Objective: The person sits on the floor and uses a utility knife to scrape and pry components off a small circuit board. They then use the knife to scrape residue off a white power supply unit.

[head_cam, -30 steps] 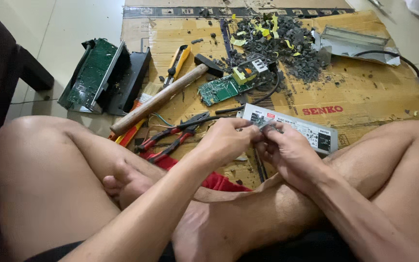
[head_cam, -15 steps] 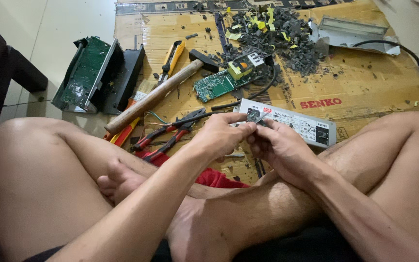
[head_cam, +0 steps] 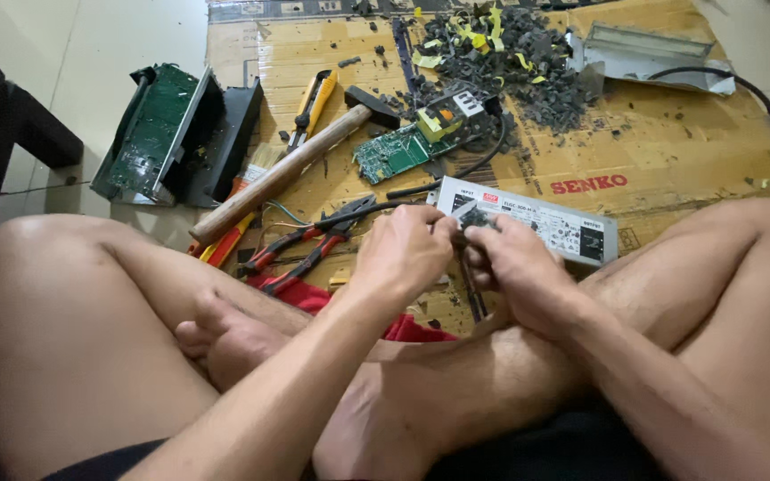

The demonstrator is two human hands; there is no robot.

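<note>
- The person sits cross-legged on the floor, both hands working together just over the shins, above a flattened cardboard sheet (head_cam: 670, 142).
- The left hand (head_cam: 403, 254) is curled tight, fingers pinched onto a small dark part (head_cam: 474, 216) at its near side.
- The right hand (head_cam: 519, 267) clenches the same small dark part from the other side; what kind of piece it is cannot be made out, it is too small and half covered by fingertips.
- Just behind the hands lies a long silver power-supply case (head_cam: 536, 218), flat on the cardboard, close to the knuckles.
- To the left, red-handled pliers (head_cam: 300, 249) rest near the left knee, and a wooden-handled hammer (head_cam: 296, 169) lies slantwise beyond them.
- A green circuit board (head_cam: 394, 153) sits further back, with a heap of dark broken fragments (head_cam: 510, 62) behind it.
- Risk here: both hands pull on something tiny, so a slip could snap a fingertip against a sharp edge.
- Another risk: bare legs sit right by scattered shards and tool jaws; a shift of the knee could meet them.
- A piece breaking free could fly into the rubble and be lost.
</note>
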